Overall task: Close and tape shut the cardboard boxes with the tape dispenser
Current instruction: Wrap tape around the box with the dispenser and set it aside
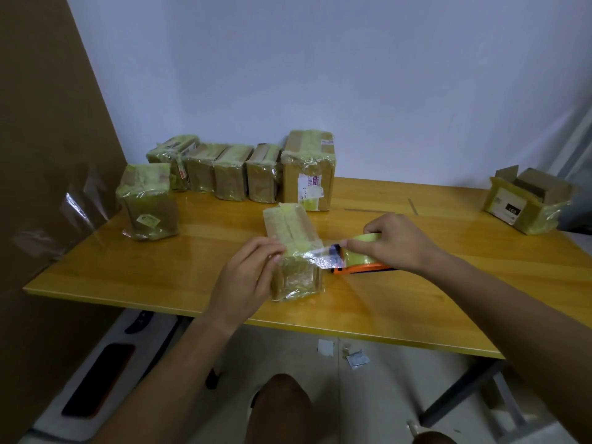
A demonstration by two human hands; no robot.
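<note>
A small cardboard box point(293, 233), heavily wrapped in yellowish tape, stands near the front of the wooden table point(416, 299). My left hand point(246, 270) presses against its near left corner, fingers on the taped top edge. A clear strip of tape point(322, 256) runs from that corner to the orange tape dispenser point(362, 267) lying just right of the box. My right hand point(397, 240) grips the dispenser's tape roll from above.
Several taped boxes point(230, 174) line the back left by the wall, with a taller one point(309, 169) at their right end and another point(147, 201) in front left. An open-flapped box point(527, 200) sits at the far right. Paper scraps point(355, 358) lie on the floor.
</note>
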